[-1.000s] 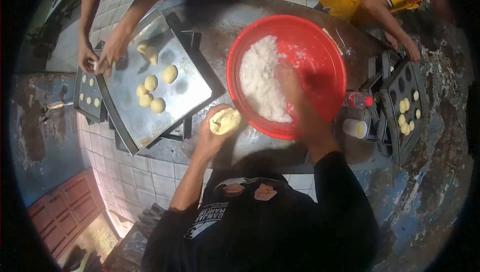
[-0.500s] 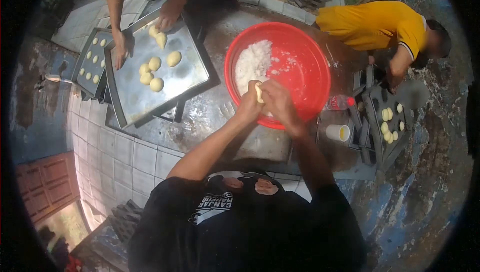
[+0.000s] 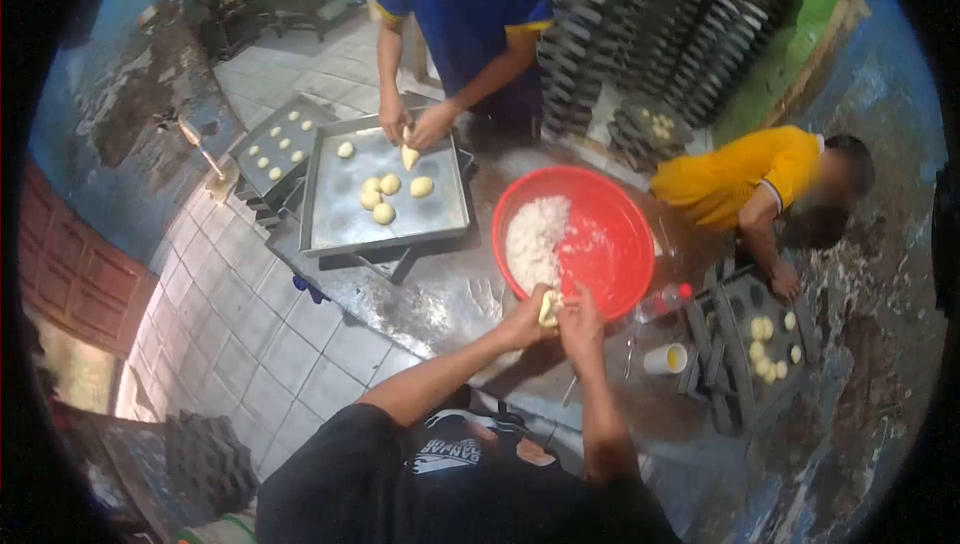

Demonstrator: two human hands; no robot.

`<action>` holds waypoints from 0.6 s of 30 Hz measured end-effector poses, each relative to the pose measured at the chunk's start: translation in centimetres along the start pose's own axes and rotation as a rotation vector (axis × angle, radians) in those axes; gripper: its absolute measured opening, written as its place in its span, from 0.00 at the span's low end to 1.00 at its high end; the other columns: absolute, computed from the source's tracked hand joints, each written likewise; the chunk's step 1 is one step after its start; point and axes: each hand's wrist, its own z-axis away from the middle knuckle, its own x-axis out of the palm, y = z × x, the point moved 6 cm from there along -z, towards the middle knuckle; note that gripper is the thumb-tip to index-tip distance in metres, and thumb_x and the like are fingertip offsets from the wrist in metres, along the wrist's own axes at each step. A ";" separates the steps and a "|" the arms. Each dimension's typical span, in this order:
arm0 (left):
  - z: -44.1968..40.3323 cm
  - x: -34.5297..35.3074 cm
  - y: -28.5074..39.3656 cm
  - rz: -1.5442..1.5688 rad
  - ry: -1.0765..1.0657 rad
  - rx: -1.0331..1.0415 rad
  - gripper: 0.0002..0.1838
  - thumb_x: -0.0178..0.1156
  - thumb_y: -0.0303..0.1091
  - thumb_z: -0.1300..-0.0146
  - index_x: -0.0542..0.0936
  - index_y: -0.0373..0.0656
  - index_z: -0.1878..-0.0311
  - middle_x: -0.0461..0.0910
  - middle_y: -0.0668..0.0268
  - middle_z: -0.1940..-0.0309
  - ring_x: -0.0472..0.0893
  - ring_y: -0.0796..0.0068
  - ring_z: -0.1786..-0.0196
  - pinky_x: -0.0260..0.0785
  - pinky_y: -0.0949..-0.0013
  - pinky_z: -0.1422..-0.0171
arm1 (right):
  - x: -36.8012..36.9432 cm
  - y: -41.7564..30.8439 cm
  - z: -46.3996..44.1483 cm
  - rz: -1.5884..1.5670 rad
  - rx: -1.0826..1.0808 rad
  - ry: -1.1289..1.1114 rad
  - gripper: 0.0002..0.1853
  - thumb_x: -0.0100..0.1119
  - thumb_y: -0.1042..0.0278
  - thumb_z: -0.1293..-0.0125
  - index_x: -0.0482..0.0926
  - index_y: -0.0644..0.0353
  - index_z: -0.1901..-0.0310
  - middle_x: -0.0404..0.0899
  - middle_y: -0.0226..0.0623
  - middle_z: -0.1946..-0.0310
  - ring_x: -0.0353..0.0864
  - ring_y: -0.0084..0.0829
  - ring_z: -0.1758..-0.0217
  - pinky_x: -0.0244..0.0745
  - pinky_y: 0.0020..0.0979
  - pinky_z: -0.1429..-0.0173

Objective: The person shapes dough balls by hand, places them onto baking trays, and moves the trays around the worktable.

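My left hand is closed round a piece of pale dough, just over the near rim of a red basin. Fingers of my right hand pinch at the dough's right edge. Inside the basin, a heap of white crumbly filling lies to the left, with scattered bits on the bare red bottom. Whether any filling sits within the dough is too small to tell.
Across the table, a person in blue handles dough over a metal tray with several dough balls. A person in yellow reaches to a dark tray of dough pieces. A bottle and white cup stand right of the basin.
My view has tilted up, bringing the co-worker in blue and stacked trays into sight. My right hand has shifted slightly off the dough's top, and more of the dough shows.
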 end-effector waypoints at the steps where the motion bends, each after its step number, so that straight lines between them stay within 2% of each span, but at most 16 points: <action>1: 1.2 -0.1 0.7 -0.055 0.047 -0.014 0.36 0.74 0.33 0.41 0.63 0.41 0.35 0.80 0.59 0.58 0.83 0.58 0.52 0.76 0.57 0.49 | 1.0 -0.3 1.4 0.305 -0.276 0.081 0.27 0.54 0.75 0.30 0.67 0.71 0.30 0.87 0.46 0.54 0.87 0.32 0.57 0.82 0.35 0.52; 3: 2.5 -0.2 -0.7 -0.071 0.189 0.034 0.31 0.73 0.34 0.40 0.68 0.41 0.38 0.81 0.60 0.60 0.83 0.60 0.57 0.76 0.57 0.53 | 3.2 -3.4 5.1 0.506 -0.785 0.076 0.27 0.50 0.76 0.27 0.63 0.71 0.27 0.87 0.45 0.51 0.87 0.34 0.56 0.82 0.38 0.50; 4: 3.2 -0.9 0.3 -0.071 0.254 0.057 0.29 0.73 0.34 0.40 0.70 0.41 0.39 0.81 0.61 0.61 0.84 0.61 0.59 0.76 0.57 0.55 | 3.0 -3.7 6.2 0.508 -0.801 0.076 0.27 0.50 0.76 0.27 0.63 0.71 0.27 0.87 0.45 0.51 0.87 0.34 0.56 0.82 0.38 0.50; 5: 3.8 -1.6 1.4 -0.073 0.319 0.081 0.27 0.73 0.35 0.39 0.72 0.41 0.40 0.82 0.62 0.62 0.84 0.62 0.62 0.76 0.57 0.57 | 1.7 -2.8 6.2 0.197 -0.554 0.060 0.29 0.49 0.77 0.26 0.59 0.71 0.26 0.87 0.45 0.50 0.87 0.35 0.55 0.82 0.38 0.50; 6: 4.9 -2.1 4.2 0.207 0.155 -0.164 0.22 0.73 0.35 0.39 0.76 0.42 0.45 0.82 0.65 0.63 0.82 0.68 0.64 0.75 0.60 0.60 | 1.0 -1.5 6.3 -0.104 -0.295 0.039 0.30 0.49 0.77 0.24 0.56 0.70 0.24 0.87 0.45 0.49 0.87 0.35 0.53 0.82 0.39 0.49; 7: 6.3 -1.3 5.6 0.487 -0.022 -0.408 0.18 0.74 0.35 0.38 0.80 0.43 0.49 0.83 0.67 0.63 0.81 0.74 0.66 0.74 0.63 0.63 | 0.9 -1.1 6.7 -0.096 -0.298 0.037 0.30 0.49 0.77 0.24 0.56 0.70 0.24 0.87 0.45 0.49 0.87 0.35 0.53 0.82 0.39 0.49; 8: 6.8 -0.9 5.4 0.542 -0.041 -0.433 0.12 0.72 0.39 0.35 0.83 0.45 0.54 0.83 0.68 0.62 0.78 0.84 0.64 0.71 0.69 0.62 | 1.1 -0.8 6.9 -0.122 -0.364 0.063 0.32 0.51 0.76 0.24 0.54 0.69 0.23 0.87 0.45 0.50 0.87 0.33 0.53 0.82 0.38 0.49; 9: 7.1 -0.4 5.5 0.540 -0.048 -0.434 0.12 0.72 0.39 0.35 0.83 0.45 0.54 0.83 0.68 0.62 0.78 0.84 0.64 0.71 0.69 0.62 | 1.2 -1.2 7.6 -0.153 -0.427 0.095 0.34 0.52 0.74 0.23 0.51 0.68 0.22 0.87 0.44 0.51 0.86 0.31 0.53 0.81 0.36 0.48; 10: 7.4 0.0 5.5 0.595 -0.014 -0.447 0.12 0.69 0.41 0.32 0.83 0.45 0.52 0.83 0.68 0.61 0.79 0.83 0.61 0.71 0.70 0.59 | 2.2 -0.1 8.4 -0.240 -0.212 0.020 0.35 0.56 0.74 0.25 0.52 0.67 0.23 0.86 0.42 0.56 0.84 0.28 0.55 0.80 0.34 0.45; 11: 7.7 0.4 5.4 0.650 0.020 -0.461 0.14 0.67 0.43 0.30 0.84 0.44 0.50 0.83 0.69 0.61 0.79 0.83 0.59 0.71 0.71 0.57 | 2.2 -0.1 8.8 -0.246 -0.206 0.032 0.35 0.56 0.74 0.25 0.52 0.67 0.23 0.86 0.42 0.56 0.84 0.28 0.55 0.80 0.34 0.45; 12: 7.4 0.4 5.1 0.489 0.043 -0.253 0.20 0.61 0.47 0.25 0.83 0.41 0.42 0.86 0.61 0.52 0.83 0.74 0.49 0.74 0.68 0.45 | 1.6 -0.4 8.9 -0.184 -0.186 0.126 0.33 0.58 0.74 0.26 0.55 0.67 0.24 0.85 0.41 0.59 0.84 0.28 0.57 0.79 0.33 0.44; 13: 7.8 0.8 5.3 0.489 0.038 -0.263 0.20 0.61 0.47 0.25 0.83 0.41 0.42 0.86 0.61 0.52 0.83 0.74 0.49 0.74 0.68 0.45 | 1.2 -0.6 9.1 -0.120 -0.162 0.214 0.32 0.59 0.75 0.27 0.57 0.67 0.26 0.84 0.40 0.61 0.83 0.27 0.58 0.78 0.33 0.42; 15: 7.5 -1.3 7.1 0.038 0.277 0.010 0.25 0.59 0.48 0.24 0.80 0.39 0.35 0.83 0.53 0.40 0.81 0.60 0.36 0.70 0.63 0.32 | 1.2 -0.6 8.9 -0.170 -0.091 0.258 0.31 0.63 0.76 0.30 0.61 0.66 0.29 0.82 0.38 0.62 0.83 0.29 0.58 0.77 0.32 0.42; 16: 7.5 -1.7 8.5 -0.114 0.218 0.067 0.30 0.59 0.49 0.25 0.73 0.40 0.28 0.76 0.48 0.32 0.77 0.52 0.30 0.66 0.59 0.26 | 1.6 -0.1 8.6 -0.555 -0.098 0.262 0.32 0.64 0.76 0.32 0.61 0.65 0.30 0.82 0.41 0.58 0.83 0.32 0.54 0.78 0.35 0.42; 17: 7.6 -2.2 8.4 -0.120 0.207 0.057 0.30 0.59 0.49 0.25 0.73 0.40 0.28 0.76 0.48 0.32 0.77 0.52 0.30 0.66 0.59 0.26 | 2.2 0.5 8.2 -0.943 -0.103 0.265 0.34 0.66 0.76 0.34 0.61 0.64 0.31 0.83 0.43 0.54 0.83 0.36 0.50 0.78 0.38 0.41; 18: 7.9 -2.0 8.0 -0.050 0.087 0.002 0.32 0.60 0.49 0.26 0.71 0.41 0.26 0.76 0.48 0.32 0.77 0.51 0.30 0.67 0.59 0.27 | 3.0 2.0 7.1 -1.166 0.012 0.110 0.38 0.67 0.80 0.37 0.58 0.63 0.29 0.83 0.44 0.53 0.84 0.36 0.52 0.80 0.38 0.42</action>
